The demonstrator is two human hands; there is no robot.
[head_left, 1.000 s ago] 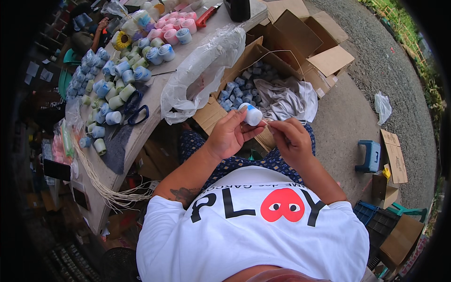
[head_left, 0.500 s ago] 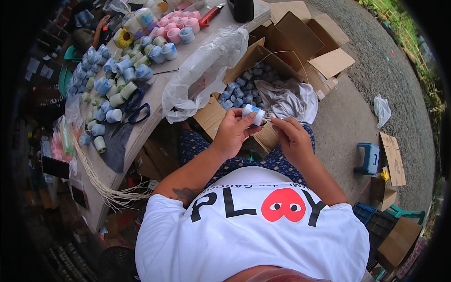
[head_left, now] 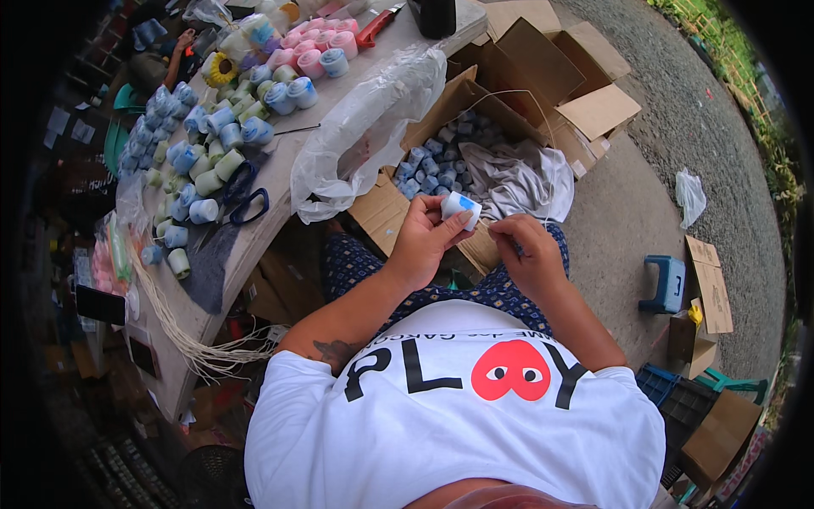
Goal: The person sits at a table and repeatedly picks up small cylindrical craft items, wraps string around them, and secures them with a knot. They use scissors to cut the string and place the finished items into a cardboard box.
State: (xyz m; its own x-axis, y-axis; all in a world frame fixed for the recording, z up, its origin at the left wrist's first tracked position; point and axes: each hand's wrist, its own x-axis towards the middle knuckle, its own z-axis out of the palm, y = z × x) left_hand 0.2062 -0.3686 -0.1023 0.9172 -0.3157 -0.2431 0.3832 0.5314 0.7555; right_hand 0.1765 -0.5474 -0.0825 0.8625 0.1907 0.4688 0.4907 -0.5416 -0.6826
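Spool [head_left: 460, 206], white with blue, is pinched in left hand [head_left: 424, 242] fingertips above the lap, beside the open box [head_left: 475, 161]. Right hand [head_left: 530, 254] fingers are pressed together, apparently on thin string [head_left: 543, 127]. Risk: string slips free or snags on box flap; a loose pinch drops spool.

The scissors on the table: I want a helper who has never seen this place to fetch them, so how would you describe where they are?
Start at the long grey table on the person's left, covered with small blue, pale and pink rolls. Near its front edge, beside the crumpled clear plastic bag, lie the scissors. They are flat, with dark blue loop handles, the only such tool among round rolls.
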